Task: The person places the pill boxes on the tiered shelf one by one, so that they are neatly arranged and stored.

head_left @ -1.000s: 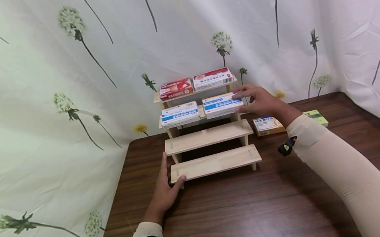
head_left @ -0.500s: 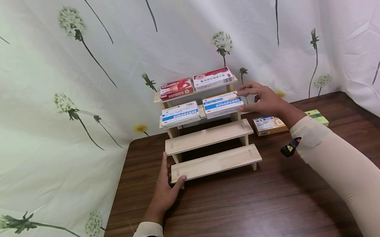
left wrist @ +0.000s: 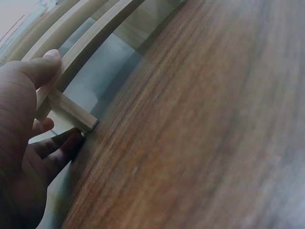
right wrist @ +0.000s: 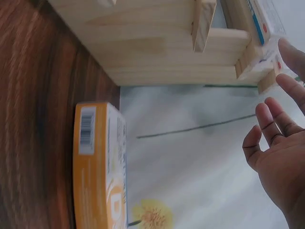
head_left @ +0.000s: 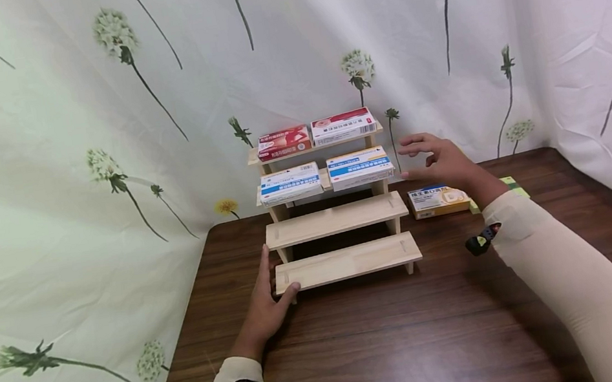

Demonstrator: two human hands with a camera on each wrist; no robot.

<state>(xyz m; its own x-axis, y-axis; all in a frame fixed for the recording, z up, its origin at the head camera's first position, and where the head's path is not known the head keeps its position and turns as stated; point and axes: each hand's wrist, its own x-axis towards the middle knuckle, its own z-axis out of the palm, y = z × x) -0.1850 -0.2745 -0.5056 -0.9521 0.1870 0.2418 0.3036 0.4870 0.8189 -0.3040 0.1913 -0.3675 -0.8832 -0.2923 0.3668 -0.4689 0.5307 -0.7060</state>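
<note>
A wooden stepped display rack (head_left: 348, 262) with tiered shelves stands on the table. My left hand (head_left: 265, 301) holds its lower left corner, thumb on the bottom shelf's front edge; in the left wrist view the fingers (left wrist: 64, 145) reach around beside the leg. My right hand (head_left: 437, 163) is in the air just right of the second shelf, thumb and fingers parted, holding nothing. Nearest to it is a blue-and-white medicine box (head_left: 360, 168) at that shelf's right end. A similar blue-and-white medicine box (head_left: 290, 184) lies to its left.
On the top shelf lie a red medicine box (head_left: 283, 143) and a red-and-white medicine box (head_left: 342, 126). An orange-and-white box (head_left: 438, 201) and a green box (head_left: 515, 186), partly hidden by the right arm, lie right of the rack. A flowered curtain (head_left: 290, 76) hangs behind.
My right hand has let go of the right blue-and-white medicine box and drawn away to the right. The box stays on the second shelf. My left hand has not moved.
</note>
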